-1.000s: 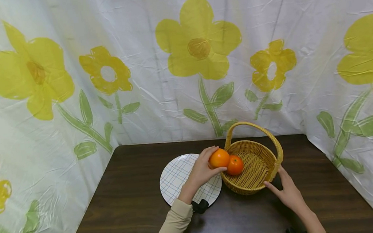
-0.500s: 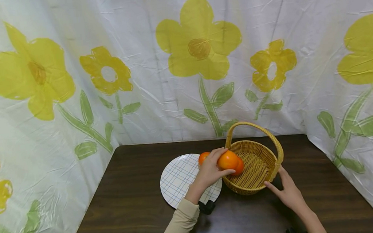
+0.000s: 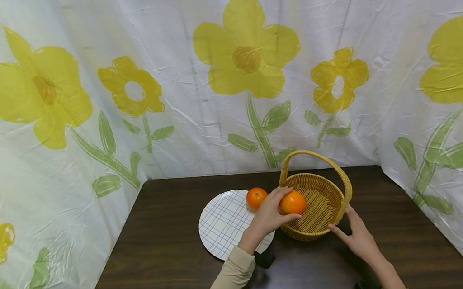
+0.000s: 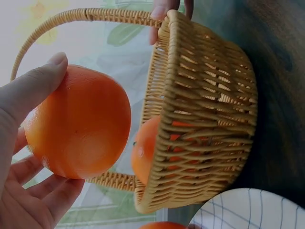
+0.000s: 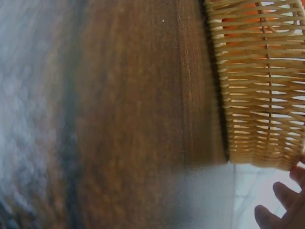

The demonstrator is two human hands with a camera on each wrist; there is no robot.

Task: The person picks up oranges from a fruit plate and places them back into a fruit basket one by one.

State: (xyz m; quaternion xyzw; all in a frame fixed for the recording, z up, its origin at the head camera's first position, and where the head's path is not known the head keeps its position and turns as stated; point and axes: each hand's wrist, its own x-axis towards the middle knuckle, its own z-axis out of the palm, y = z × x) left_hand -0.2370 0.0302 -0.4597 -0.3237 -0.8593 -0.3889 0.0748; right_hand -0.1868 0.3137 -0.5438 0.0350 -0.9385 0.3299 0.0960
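My left hand (image 3: 267,218) holds an orange (image 3: 293,202) between thumb and fingers, over the left side of a wicker basket (image 3: 304,235). Seen from the left wrist, that orange hangs above the rim, and a second orange (image 4: 144,151) lies inside against the wall. The held fruit hides this second one in the head view. At the basket's right side my right hand (image 3: 359,239) grips the rim near the foot of the arched handle (image 3: 346,185). Another orange (image 3: 256,198) rests on the right part of a round white plate (image 3: 219,227) with a blue grid.
Everything stands on a dark wooden table (image 3: 159,259). Behind it hangs a white curtain (image 3: 190,134) with yellow flowers. The plate sits just left of the basket, partly under my left forearm.
My left hand has carried the orange rightward from above the plate to over the basket, uncovering the orange on the plate. The right hand and the basket have stayed put.
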